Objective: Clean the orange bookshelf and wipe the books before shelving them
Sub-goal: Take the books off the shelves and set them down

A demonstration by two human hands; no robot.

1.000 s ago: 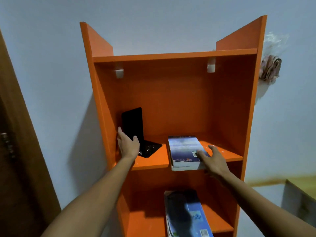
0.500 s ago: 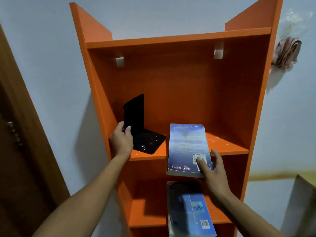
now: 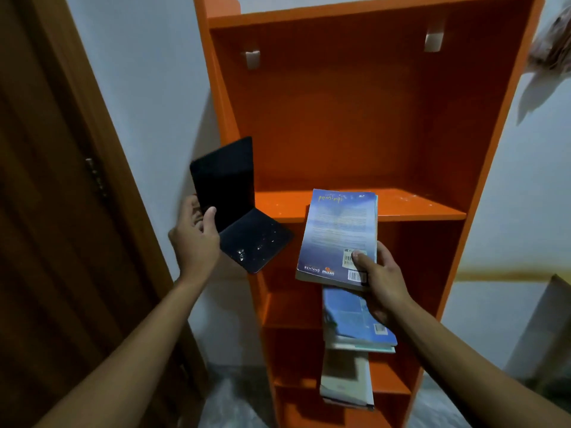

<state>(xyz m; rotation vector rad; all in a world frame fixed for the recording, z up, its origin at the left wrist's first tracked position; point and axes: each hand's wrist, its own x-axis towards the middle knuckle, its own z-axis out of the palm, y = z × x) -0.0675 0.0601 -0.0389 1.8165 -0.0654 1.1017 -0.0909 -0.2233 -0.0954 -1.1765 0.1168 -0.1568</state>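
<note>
Hands both grasping — left hand (image 3: 197,239) a black bookend (image 3: 238,205) at nine o'clock, right hand (image 3: 381,279) a blue book (image 3: 338,233) overhanging the orange bookshelf (image 3: 411,208) board's front edge.

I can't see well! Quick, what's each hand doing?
Left hand: grips the black bookend.
Right hand: holds the blue book.

Bare upper shelf board (image 3: 417,206) behind blue book (image 3: 338,236); black bookend (image 3: 234,205) at left front.
</note>
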